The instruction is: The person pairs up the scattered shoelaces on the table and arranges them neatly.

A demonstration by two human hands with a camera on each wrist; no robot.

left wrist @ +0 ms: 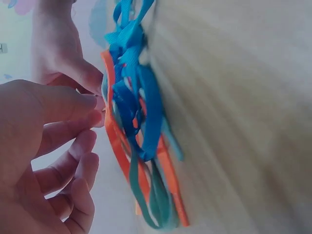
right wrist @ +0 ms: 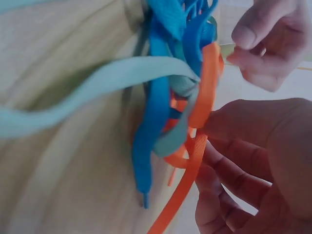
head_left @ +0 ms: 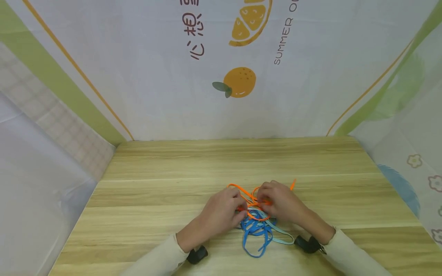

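Note:
A tangle of flat shoelaces lies on the table under both hands: a blue shoelace (head_left: pixel 256 229) nearest the body, a pale mint shoelace (head_left: pixel 284 242) looping out to the right, and an orange shoelace (head_left: pixel 239 187) on the far side. My left hand (head_left: pixel 222 211) pinches the orange lace between thumb and forefinger at the tangle's left. Opposite it, my right hand (head_left: pixel 284 203) grips another stretch of orange, thumb against fingers. In the right wrist view, a blue lace end with a narrow tip (right wrist: pixel 146 201) hangs loose beside the mint strand (right wrist: pixel 122 73).
The wood-grain table (head_left: pixel 155 165) reaches back to a white cloth (head_left: pixel 165 99) printed with oranges. More cloth hangs at both sides. Black wrist devices (head_left: pixel 197 255) sit under the sleeves, close to the tabletop.

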